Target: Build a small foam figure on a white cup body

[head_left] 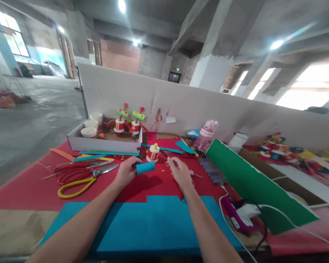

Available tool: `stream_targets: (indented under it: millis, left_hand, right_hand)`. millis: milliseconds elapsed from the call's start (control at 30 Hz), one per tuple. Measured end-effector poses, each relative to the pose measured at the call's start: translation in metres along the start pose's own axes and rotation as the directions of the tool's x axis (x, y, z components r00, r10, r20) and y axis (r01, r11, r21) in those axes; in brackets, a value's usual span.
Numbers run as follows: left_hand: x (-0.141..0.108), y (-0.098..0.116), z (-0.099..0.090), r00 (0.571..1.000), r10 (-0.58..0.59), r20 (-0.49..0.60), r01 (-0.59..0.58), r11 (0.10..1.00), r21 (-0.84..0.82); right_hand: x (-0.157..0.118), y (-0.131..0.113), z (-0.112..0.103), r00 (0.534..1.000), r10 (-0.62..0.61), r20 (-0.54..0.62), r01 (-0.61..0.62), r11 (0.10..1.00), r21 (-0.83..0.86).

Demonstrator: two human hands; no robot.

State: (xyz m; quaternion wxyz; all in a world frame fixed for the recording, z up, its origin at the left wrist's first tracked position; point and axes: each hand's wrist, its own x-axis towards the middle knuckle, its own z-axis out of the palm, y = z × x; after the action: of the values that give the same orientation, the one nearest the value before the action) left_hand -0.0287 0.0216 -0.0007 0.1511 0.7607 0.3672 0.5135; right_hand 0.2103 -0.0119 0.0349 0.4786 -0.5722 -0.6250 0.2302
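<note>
My left hand [128,171] is closed around a short blue paper tube [145,168], which lies nearly level and points right. My right hand [178,171] has its fingertips pinched at the end of a thin dark coiled strip [163,152]. That strip reaches out from the right side of a small red and white paper cup [152,154], which stands upside down with a yellow piece [155,146] on top. A second dark coil [143,148] sticks out from the cup's left side.
Scissors with yellow handles [76,189] and red-handled tools [74,174] lie at left. Behind them, a white box [104,146] holds cups and finished figures. Blue sheets [153,223] cover the front edge. A green board [252,182], a purple power strip [237,215] and cables are at right.
</note>
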Motion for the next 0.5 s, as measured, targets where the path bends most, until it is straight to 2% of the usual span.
stream_targets:
  millis: [67,167,267,400,500]
  left_hand:
    - [0.001,0.0,-0.004,1.0,0.008,-0.012,-0.008,1.0,0.027]
    - [0.002,-0.001,-0.007,0.999,0.022,-0.026,-0.02,0.998,0.063]
    - [0.001,-0.002,-0.006,0.999,0.044,-0.014,-0.043,0.997,0.07]
    - [0.0,-0.007,-0.001,0.996,0.086,0.024,-0.087,0.995,0.041]
    - [-0.001,-0.009,0.0,0.995,0.097,0.035,-0.099,0.995,0.035]
  right_hand:
    - [0.008,-0.004,0.03,0.993,0.096,0.064,-0.112,0.935,0.336]
    - [0.011,0.003,0.064,0.98,0.153,0.128,-0.199,0.77,0.606]
    - [0.005,0.014,0.079,0.957,0.189,0.221,-0.291,0.656,0.696]
    - [-0.005,0.018,0.078,0.919,0.154,0.364,-0.383,0.572,0.725]
    - [-0.009,0.014,0.073,0.844,0.1,0.528,-0.494,0.531,0.688]
